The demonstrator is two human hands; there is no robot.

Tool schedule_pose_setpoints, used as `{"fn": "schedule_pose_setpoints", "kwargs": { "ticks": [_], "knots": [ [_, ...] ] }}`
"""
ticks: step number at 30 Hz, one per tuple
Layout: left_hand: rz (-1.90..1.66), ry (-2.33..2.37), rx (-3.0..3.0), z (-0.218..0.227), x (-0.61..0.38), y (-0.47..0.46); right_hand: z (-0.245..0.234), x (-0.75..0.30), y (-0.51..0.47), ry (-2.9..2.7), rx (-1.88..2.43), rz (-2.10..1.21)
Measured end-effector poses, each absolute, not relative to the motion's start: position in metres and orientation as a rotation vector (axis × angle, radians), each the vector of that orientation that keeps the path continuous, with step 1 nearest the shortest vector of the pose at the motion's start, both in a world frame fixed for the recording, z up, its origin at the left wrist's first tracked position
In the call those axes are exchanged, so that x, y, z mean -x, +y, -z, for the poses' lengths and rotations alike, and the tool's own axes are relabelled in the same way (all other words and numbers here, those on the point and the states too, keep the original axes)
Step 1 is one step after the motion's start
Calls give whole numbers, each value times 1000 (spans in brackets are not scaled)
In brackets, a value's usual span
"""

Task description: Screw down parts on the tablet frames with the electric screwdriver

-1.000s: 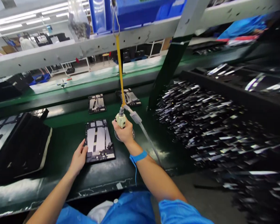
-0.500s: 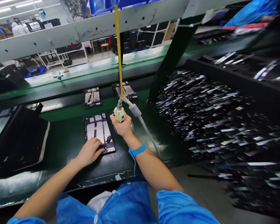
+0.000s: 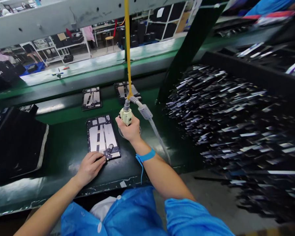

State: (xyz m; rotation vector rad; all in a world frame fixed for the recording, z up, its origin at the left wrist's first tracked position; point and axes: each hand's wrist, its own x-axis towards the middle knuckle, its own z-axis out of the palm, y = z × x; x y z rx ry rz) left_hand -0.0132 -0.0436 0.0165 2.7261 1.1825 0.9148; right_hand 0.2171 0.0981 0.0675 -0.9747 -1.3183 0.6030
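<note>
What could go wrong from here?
1. The left hand has its fingertips at the near edge of the open device, by exposed small parts; a slip might snag one.
2. A small black piece sits askew on that device; if loose, it could shift.
3. The grey cable trails from the cream tool in the right hand; a catch might tug the tool.

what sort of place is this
Probably an electronics assembly or repair workshop: an open, rectangular black-and-silver device lies on a glossy dark-green bench, and a boxy cream tool is tethered to a yellow strap.
</note>
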Motion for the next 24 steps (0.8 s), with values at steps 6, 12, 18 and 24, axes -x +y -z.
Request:
{"fn": "schedule_pose_setpoints", "kwargs": {
  "ticks": [6, 12, 18, 24],
  "knots": [
    [-908, 1306, -2694, -17, 5, -48, -62, -218, 101, -1305, 986, -586],
    [-901, 1540, -2597, -10, -4, -53, -54, -222, 106, -1274, 982, -639],
    [-851, 1558, -2586, -11, -10, -33, -53, -225, 106, -1235, 982, -657],
    [-881, 1691, -2490, -7, -16, -38, -52, -227, 105, -1226, 988, -674]
  ]
}}
